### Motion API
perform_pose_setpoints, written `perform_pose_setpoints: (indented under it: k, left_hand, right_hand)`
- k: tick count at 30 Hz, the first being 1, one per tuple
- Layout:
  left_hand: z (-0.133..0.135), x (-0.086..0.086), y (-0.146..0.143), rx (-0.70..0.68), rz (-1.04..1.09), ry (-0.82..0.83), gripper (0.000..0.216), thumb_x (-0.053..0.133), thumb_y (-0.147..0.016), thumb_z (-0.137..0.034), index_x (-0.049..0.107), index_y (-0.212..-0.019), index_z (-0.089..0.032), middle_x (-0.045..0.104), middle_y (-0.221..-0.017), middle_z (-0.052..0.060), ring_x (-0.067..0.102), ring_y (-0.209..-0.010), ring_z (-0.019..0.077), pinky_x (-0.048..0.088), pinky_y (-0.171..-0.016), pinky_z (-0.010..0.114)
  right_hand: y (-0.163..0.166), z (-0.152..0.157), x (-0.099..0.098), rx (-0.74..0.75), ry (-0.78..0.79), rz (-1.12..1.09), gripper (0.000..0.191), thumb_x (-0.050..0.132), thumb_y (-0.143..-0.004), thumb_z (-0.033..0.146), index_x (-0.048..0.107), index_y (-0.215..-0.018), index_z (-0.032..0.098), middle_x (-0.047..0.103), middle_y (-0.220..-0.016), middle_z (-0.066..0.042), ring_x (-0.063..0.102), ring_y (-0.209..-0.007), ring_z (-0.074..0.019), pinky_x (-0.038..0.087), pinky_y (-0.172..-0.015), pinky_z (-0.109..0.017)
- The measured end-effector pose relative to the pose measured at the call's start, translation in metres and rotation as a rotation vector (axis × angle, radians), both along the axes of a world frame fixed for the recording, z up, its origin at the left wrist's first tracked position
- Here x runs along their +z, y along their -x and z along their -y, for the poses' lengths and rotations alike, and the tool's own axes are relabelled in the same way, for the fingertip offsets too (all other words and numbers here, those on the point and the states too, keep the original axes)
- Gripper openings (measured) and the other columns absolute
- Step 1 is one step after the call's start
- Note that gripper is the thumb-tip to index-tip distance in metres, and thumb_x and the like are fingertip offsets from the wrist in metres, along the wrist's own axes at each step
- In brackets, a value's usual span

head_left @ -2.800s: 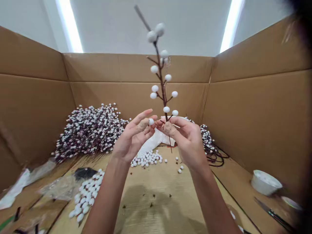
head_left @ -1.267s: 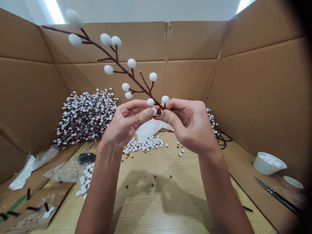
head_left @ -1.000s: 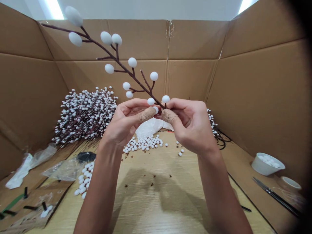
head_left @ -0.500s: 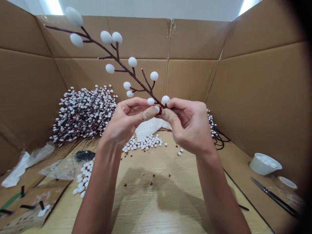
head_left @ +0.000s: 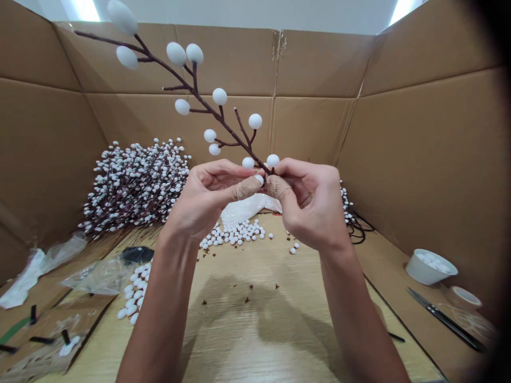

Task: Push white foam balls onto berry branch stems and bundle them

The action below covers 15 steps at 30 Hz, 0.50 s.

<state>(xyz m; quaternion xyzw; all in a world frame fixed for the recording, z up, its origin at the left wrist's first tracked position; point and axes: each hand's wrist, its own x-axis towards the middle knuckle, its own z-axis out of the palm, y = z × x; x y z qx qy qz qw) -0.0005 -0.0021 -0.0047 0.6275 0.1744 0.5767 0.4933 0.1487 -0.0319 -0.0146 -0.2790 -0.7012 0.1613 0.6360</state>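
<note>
An artificial berry branch (head_left: 217, 121), brown with white berries on most of its twigs, slants from between my hands up to the upper left. My right hand (head_left: 309, 199) pinches its lower stem between a wrapped thumb and the index finger. Close beside it, my left hand (head_left: 215, 194) is closed on a white berry (head_left: 259, 180) at the lower end of the branch, its thumb wrapped too. Whether that berry is seated on a twig is hidden by the fingertips. A few twigs, such as the one at upper left, have bare tips.
A pile of finished berry branches (head_left: 138, 186) lies at back left. Loose white berries (head_left: 239, 233) sit mid-table, more (head_left: 136, 292) by my left forearm. At right are a white bowl (head_left: 431, 267) of berries, scissors (head_left: 445, 319) and a tape roll (head_left: 463, 298). Cardboard walls (head_left: 223, 58) enclose the table.
The branch has shifted slightly up and to the right in view. Both hands keep nearly the same pinch, and the berry at the left fingertips shows a little more.
</note>
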Motion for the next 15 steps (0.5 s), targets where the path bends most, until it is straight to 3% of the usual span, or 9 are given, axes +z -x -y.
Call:
perform_pose_setpoints:
  k: [15]
  left_hand:
    - [-0.0056,0.0005,0.0057,-0.02,0.028,0.019,0.015,0.083,-0.06,-0.017,0.073,-0.071,-0.019,0.075,-0.078,0.004,0.071,-0.073,0.0172,0.057,-0.075,0.028]
  right_hand:
    - [0.0042,-0.0041,-0.0018,0.032,0.017,0.003,0.011,0.053,-0.08,0.017,0.055,-0.069,0.016,0.054,-0.067,0.0,0.052,-0.062,-0.011,0.045,-0.056,-0.024]
